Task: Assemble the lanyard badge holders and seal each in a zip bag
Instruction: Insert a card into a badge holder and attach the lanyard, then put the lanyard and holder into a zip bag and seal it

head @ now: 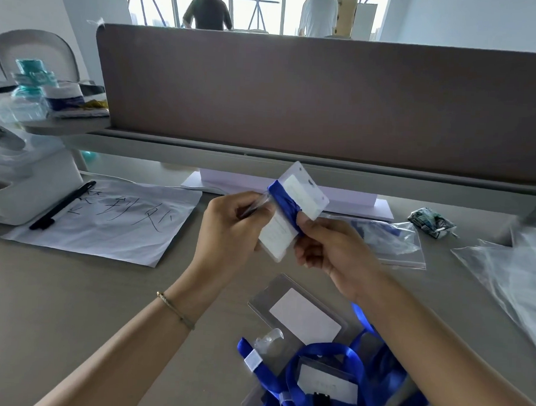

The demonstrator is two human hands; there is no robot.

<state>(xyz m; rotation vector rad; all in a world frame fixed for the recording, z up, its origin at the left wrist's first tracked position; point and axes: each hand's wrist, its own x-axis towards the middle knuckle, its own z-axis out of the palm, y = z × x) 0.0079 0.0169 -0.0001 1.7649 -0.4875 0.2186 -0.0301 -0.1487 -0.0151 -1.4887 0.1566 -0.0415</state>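
Held between both hands, the light, stiff clear-plastic badge holder (293, 216) wrapped in soft blue lanyard (283, 203) is pinched by left hand (228, 228) and right hand (326, 248) at its edges; likely slippery, best gripped over the ribbon.

Bare forearms; thin bracelet (176, 310) on left wrist.

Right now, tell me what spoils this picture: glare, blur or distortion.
Head view: the windows behind the partition are blown out; wide-angle bending curves the partition's top edge; the lanyards at the bottom edge are smeared; the badge holder in the hands is soft, so its print cannot be read.
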